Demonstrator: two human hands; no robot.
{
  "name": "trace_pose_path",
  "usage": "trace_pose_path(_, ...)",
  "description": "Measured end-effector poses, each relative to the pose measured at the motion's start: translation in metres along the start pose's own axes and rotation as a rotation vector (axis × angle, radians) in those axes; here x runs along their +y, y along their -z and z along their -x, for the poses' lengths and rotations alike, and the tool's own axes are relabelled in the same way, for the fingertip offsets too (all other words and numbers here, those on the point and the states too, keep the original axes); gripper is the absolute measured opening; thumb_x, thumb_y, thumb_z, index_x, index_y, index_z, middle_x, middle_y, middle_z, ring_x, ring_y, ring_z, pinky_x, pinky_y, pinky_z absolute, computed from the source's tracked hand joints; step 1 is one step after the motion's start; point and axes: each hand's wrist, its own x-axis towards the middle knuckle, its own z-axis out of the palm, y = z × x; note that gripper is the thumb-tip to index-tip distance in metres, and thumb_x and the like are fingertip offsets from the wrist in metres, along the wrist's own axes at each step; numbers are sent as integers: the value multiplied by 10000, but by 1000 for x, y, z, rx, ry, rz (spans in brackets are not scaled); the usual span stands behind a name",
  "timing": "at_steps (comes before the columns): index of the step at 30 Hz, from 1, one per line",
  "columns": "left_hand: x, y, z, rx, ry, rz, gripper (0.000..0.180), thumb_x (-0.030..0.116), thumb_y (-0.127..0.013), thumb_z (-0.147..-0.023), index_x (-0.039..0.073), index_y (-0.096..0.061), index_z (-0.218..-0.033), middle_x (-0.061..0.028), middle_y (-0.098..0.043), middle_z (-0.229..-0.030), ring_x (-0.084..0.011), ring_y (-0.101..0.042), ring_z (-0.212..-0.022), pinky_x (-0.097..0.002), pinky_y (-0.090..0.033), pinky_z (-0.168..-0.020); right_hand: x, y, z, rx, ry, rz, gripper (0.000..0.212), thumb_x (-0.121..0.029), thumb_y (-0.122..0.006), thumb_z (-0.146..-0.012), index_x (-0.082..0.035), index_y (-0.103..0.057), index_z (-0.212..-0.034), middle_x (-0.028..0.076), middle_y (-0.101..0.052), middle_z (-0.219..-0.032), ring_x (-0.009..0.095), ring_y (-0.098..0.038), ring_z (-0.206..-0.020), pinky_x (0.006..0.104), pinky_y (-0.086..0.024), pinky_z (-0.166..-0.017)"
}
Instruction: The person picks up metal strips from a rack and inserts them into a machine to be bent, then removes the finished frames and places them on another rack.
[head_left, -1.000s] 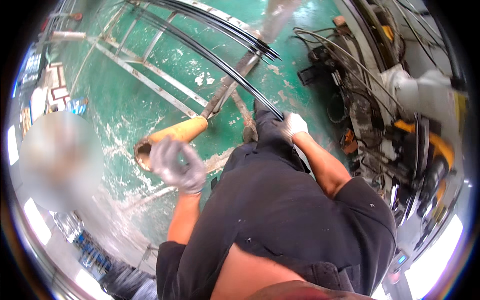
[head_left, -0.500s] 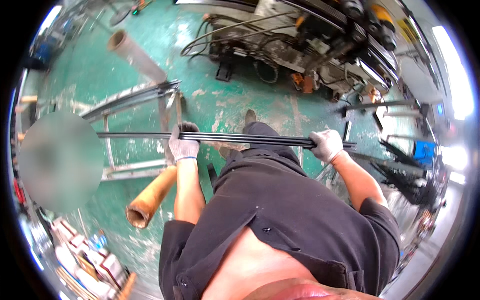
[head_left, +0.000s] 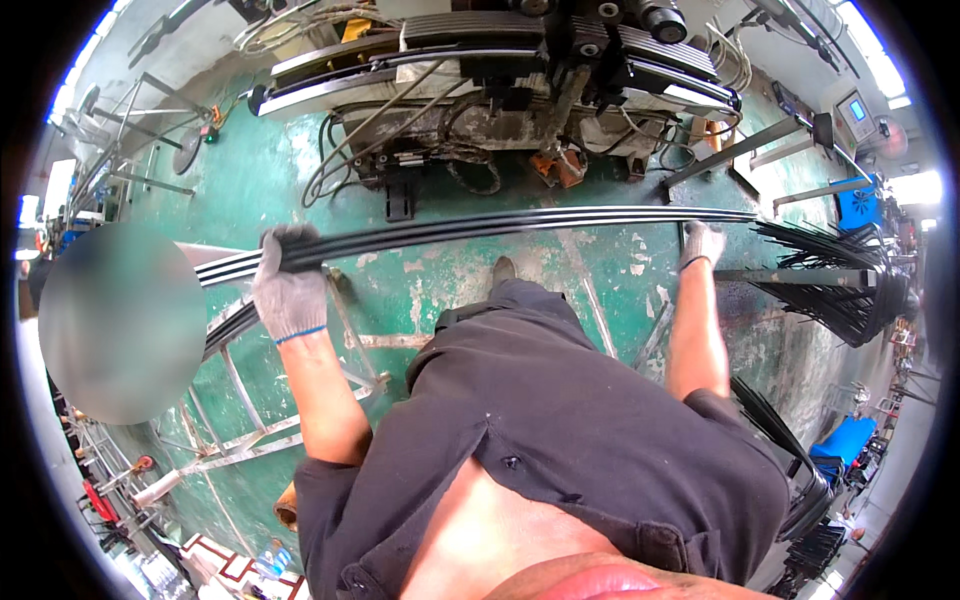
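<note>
A bundle of long black metal strips point(head_left: 480, 226) runs across the view at chest height. My left hand point(head_left: 288, 280), in a grey knit glove, grips the bundle near its left end. Toward the strips' right end, my gloved right hand point(head_left: 701, 243) holds them. Both arms are stretched forward. A grimy machine point(head_left: 520, 80) with rollers, cables and hoses stands just beyond the strips.
The floor point(head_left: 270, 170) is worn green paint. A metal frame rack point(head_left: 290, 400) lies at lower left with more dark strips on it. Another pile of black strips point(head_left: 830, 280) sits on a stand at right. A control panel point(head_left: 858, 110) is at upper right.
I have turned toward the machine and raised the bundle higher and further forward. Both hands keep their grip, spread wider apart along the strips.
</note>
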Motion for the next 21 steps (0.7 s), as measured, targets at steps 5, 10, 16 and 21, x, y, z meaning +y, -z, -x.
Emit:
trace_pose_path(5, -77, -108, -32, -268, 107, 35, 139, 65, -650, -977, -28, -630, -1079, -165, -662, -1027, -346, -633, -1033, -548, -453, -1110, -75, -145, 63, -503, -704, -1435, 299, -13, -414, -1004, 36, -529, -1276, 216, -617, -1286, 399, -607, -1233, 634, -413, -1129)
trace_pose_path(10, -20, -134, -94, -411, 38, -82, 281, 116, -609, -992, -41, -636, -1224, -220, -677, -1205, -373, -624, -1202, -540, -415, -1171, -105, -141, 6, -416, -538, -1213, 248, -18, -559, -1016, 36, -612, -1252, 156, -704, -1208, 293, -686, -1144, 415, -570, -1016)
trace_pose_path(16, 59, -103, -165, -351, -8, -123, 298, 116, -621, -992, -83, -615, -1214, -228, -670, -1222, -368, -619, -1219, -534, -392, -1196, -139, -160, -32, -113, -470, -1137, 248, -199, -694, -1001, -20, -672, -1171, 100, -732, -1074, 238, -701, -1006, 383, -590, -972)
trace_pose_path(21, 46, -78, -245, -174, -87, -350, 283, 193, -588, -1035, -60, -649, -1149, -225, -690, -1185, -392, -637, -1172, -522, -445, -1142, -187, -226, -37, 72, -430, -1000, 228, -279, -751, -963, -98, -678, -1082, 41, -737, -956, 218, -717, -866, 401, -629, -761)
